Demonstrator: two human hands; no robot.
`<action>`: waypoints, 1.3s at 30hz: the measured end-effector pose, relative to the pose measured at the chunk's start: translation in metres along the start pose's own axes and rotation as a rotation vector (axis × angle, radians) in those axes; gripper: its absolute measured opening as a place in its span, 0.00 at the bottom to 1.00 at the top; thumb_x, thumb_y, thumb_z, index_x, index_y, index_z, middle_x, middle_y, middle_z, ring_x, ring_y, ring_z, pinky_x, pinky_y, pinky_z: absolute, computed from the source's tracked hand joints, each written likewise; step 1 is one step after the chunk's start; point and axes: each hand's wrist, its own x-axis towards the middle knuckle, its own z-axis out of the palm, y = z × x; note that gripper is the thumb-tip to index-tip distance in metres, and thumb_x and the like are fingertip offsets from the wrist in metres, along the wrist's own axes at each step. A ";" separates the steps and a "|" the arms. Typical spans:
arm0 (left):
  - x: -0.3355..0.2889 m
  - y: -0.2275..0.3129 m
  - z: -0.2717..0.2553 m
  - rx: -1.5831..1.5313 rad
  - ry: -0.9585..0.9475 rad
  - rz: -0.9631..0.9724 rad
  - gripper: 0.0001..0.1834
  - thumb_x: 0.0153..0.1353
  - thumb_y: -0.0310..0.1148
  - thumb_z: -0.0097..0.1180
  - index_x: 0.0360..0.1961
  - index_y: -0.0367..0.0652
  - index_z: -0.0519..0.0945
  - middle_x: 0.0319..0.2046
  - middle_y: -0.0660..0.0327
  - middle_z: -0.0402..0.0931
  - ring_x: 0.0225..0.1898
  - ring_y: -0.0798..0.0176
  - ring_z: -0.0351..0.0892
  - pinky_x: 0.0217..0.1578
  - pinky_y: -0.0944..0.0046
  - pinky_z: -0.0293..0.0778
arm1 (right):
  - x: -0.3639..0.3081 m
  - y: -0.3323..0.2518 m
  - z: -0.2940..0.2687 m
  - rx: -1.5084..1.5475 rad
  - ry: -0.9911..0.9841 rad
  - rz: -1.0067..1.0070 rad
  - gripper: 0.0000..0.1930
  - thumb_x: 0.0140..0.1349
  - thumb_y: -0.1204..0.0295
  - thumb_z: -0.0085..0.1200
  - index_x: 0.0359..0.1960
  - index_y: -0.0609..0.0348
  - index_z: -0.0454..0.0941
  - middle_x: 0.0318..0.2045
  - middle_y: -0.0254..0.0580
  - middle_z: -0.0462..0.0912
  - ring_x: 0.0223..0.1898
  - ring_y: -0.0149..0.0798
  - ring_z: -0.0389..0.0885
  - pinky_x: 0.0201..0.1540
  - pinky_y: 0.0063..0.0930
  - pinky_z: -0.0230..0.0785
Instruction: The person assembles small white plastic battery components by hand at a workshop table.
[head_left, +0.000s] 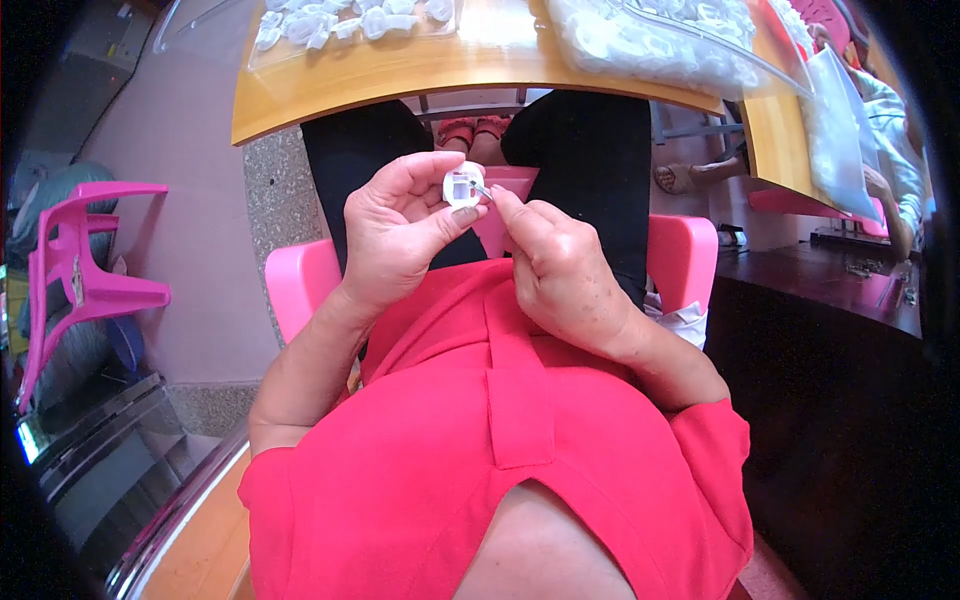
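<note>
Between the fingers and thumb of my left hand (395,225) is a small round white plastic part (451,190) with a square window in its middle. My left hand is closed on its edge and holds it up over my lap. From the right, my right hand (562,262) pinches a thin metal tool (482,190), and its tip meets the part beside the window. Most of the tool is hidden by my fingers, so its exact kind cannot be made out.
Ahead, a wooden table (420,75) carries a clear tray (448,28) of loose white plastic parts (345,20) and a larger clear bin (790,75) of similar pieces. A pink plastic chair (85,265) stands left. At right, another person's sleeve (885,110) shows beside a dark tabletop (800,270).
</note>
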 end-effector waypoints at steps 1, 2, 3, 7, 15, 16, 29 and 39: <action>0.000 0.000 0.000 -0.010 0.003 -0.004 0.21 0.53 0.14 0.61 0.50 0.31 0.73 0.44 0.52 0.77 0.46 0.62 0.79 0.50 0.63 0.77 | -0.001 0.000 0.001 -0.001 -0.001 -0.001 0.23 0.47 0.84 0.49 0.50 0.74 0.68 0.27 0.57 0.75 0.28 0.55 0.78 0.30 0.42 0.73; 0.000 -0.001 0.000 -0.020 0.006 -0.007 0.21 0.53 0.14 0.61 0.50 0.31 0.73 0.43 0.52 0.78 0.46 0.62 0.79 0.50 0.63 0.77 | -0.002 0.000 0.003 -0.015 0.013 -0.006 0.24 0.47 0.84 0.49 0.50 0.74 0.68 0.27 0.56 0.75 0.28 0.55 0.78 0.30 0.41 0.73; -0.001 -0.002 -0.001 -0.020 0.007 -0.006 0.21 0.53 0.14 0.61 0.50 0.31 0.73 0.43 0.52 0.78 0.46 0.62 0.79 0.50 0.63 0.77 | -0.003 -0.001 0.005 -0.028 0.027 -0.010 0.24 0.47 0.84 0.49 0.50 0.75 0.68 0.27 0.56 0.75 0.28 0.55 0.78 0.30 0.41 0.73; -0.002 -0.004 -0.002 -0.007 0.007 0.007 0.23 0.52 0.14 0.61 0.51 0.32 0.72 0.45 0.47 0.77 0.46 0.58 0.80 0.49 0.61 0.78 | -0.004 -0.002 0.007 -0.086 0.025 -0.033 0.24 0.46 0.83 0.50 0.49 0.76 0.68 0.27 0.55 0.75 0.28 0.53 0.79 0.30 0.39 0.74; -0.004 -0.006 0.004 0.090 0.036 0.039 0.20 0.53 0.13 0.60 0.48 0.30 0.75 0.42 0.54 0.78 0.44 0.64 0.79 0.48 0.66 0.77 | -0.001 -0.011 0.003 -0.483 -0.141 -0.035 0.22 0.50 0.82 0.51 0.50 0.76 0.71 0.27 0.49 0.76 0.29 0.44 0.79 0.27 0.32 0.74; -0.004 -0.006 0.005 0.122 0.043 0.038 0.20 0.53 0.13 0.60 0.48 0.30 0.75 0.42 0.54 0.78 0.43 0.65 0.79 0.47 0.67 0.77 | 0.000 -0.012 0.003 -0.483 -0.141 -0.034 0.22 0.50 0.82 0.51 0.50 0.76 0.71 0.27 0.49 0.76 0.29 0.44 0.79 0.27 0.32 0.74; 0.000 -0.015 0.000 0.246 0.085 -0.032 0.20 0.54 0.14 0.60 0.49 0.29 0.75 0.42 0.54 0.79 0.43 0.64 0.79 0.45 0.65 0.78 | 0.019 -0.020 0.007 -0.903 -0.257 -0.113 0.07 0.61 0.73 0.49 0.32 0.65 0.74 0.19 0.42 0.76 0.19 0.34 0.80 0.16 0.25 0.71; 0.008 0.002 -0.004 0.112 -0.066 -0.127 0.15 0.57 0.15 0.56 0.46 0.31 0.71 0.39 0.56 0.76 0.40 0.66 0.79 0.42 0.67 0.79 | 0.015 -0.009 -0.031 -0.541 -0.244 -0.079 0.15 0.53 0.76 0.50 0.43 0.68 0.73 0.27 0.48 0.78 0.29 0.45 0.81 0.28 0.35 0.74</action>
